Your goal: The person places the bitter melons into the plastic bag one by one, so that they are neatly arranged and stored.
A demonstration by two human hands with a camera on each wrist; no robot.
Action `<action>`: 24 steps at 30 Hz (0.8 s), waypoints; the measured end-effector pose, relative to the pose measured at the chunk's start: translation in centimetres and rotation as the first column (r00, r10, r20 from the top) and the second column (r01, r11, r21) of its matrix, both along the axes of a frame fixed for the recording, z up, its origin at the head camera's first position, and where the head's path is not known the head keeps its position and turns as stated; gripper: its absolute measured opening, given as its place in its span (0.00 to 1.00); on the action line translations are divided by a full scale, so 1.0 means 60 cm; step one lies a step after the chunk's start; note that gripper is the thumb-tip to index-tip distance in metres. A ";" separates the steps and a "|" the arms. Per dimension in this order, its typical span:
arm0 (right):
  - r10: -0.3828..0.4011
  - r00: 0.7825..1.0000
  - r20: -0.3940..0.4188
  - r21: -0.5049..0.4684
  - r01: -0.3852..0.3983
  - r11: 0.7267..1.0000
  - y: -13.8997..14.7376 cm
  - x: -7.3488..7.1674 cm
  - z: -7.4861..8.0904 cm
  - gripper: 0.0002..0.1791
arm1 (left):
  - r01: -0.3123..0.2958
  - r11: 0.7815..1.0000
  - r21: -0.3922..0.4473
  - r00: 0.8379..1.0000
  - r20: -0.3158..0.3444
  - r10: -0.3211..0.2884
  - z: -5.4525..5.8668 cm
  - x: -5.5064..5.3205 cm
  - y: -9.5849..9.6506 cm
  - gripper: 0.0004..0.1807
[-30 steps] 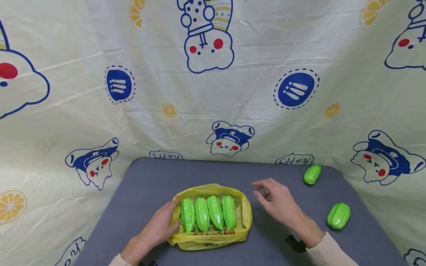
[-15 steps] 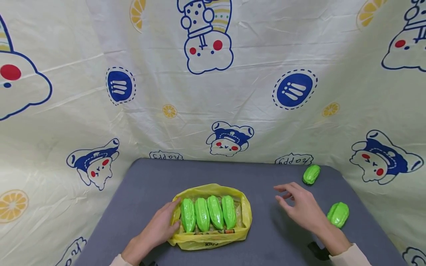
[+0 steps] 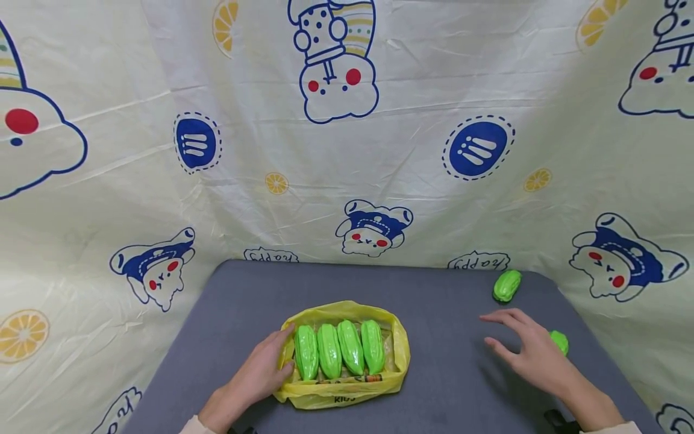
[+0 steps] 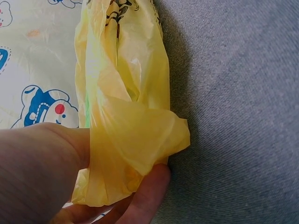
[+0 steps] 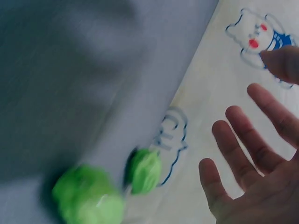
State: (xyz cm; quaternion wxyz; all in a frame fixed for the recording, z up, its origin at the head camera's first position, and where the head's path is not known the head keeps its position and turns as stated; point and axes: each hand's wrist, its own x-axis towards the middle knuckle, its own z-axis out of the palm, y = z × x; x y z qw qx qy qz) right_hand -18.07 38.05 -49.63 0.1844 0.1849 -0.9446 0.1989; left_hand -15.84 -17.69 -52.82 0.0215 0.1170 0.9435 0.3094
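Observation:
A yellow plastic bag [image 3: 320,399] with a folded-down rim stands on the table, several shiny green ridged fruit-like pieces [image 3: 329,351] side by side inside it. My left hand [image 3: 257,369] grips the bag's left side; in the left wrist view, the yellow plastic [image 4: 135,140] lies between thumb and fingers. Further right, my right hand [image 3: 542,361] hovers over the table with fingers spread and nothing held. It partly covers one loose green piece [image 3: 559,341]. Another green piece [image 3: 507,286] lies beyond the hand. In the right wrist view, the nearer green piece [image 5: 88,198] looks blurred.
The dark grey table [image 3: 434,319] meets a pale hanging cloth [image 3: 244,120] printed with cartoon bears and orange slices at its back and sides. Both loose green pieces lie near the table's right edge.
My right hand has moved from beside the bag rightward to the loose green pieces, its fingers spreading wider. The left hand and bag have stayed in place.

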 end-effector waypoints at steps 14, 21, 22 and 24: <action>-0.095 0.995 0.034 0.005 0.095 0.996 0.135 0.013 -0.042 0.30 | -0.009 1.000 0.010 1.000 -0.003 0.009 0.003 0.005 0.000 0.45; -0.074 0.981 0.177 0.035 0.069 0.997 0.184 0.016 -0.058 0.37 | -0.014 1.000 0.006 1.000 0.009 0.014 0.003 0.002 0.001 0.44; -0.055 0.978 0.200 0.033 0.050 0.998 0.191 0.015 -0.060 0.39 | -0.016 1.000 0.007 1.000 0.014 0.016 0.003 0.002 0.001 0.44; -0.027 0.969 0.244 0.024 0.022 0.999 0.204 0.014 -0.065 0.41 | -0.019 1.000 0.008 1.000 0.019 0.018 0.002 0.002 0.002 0.44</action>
